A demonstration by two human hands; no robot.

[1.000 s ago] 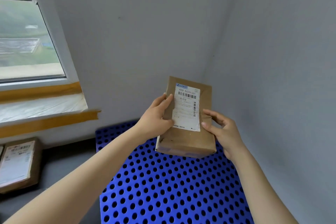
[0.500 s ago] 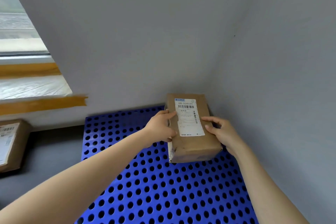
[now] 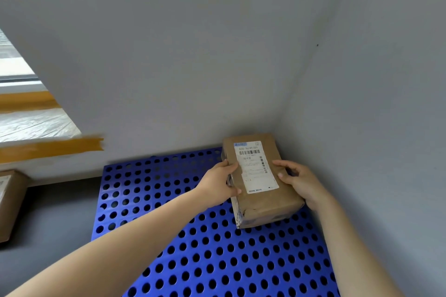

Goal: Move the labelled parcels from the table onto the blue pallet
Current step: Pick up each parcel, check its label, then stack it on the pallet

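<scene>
Resting on the far right corner of the blue pallet (image 3: 193,236), the brown parcel (image 3: 261,190) sits label up. We clasp it with our left hand (image 3: 218,184) and right hand (image 3: 301,182), fingers curled against its sides. Another parcel (image 3: 10,202) lies well left of the pallet.

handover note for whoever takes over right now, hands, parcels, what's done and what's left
Left hand: gripping the left side of the brown parcel.
Right hand: gripping its right side.
The parcel, label up, is in the far right corner of the blue pallet, next to both walls; whether it has fully touched down cannot be told.
Done: this parcel is brought to the pallet, not yet released.
Left: set it down and let go, then fetch the other labelled parcel at the left edge of view. Others may lie out of sight.
</scene>
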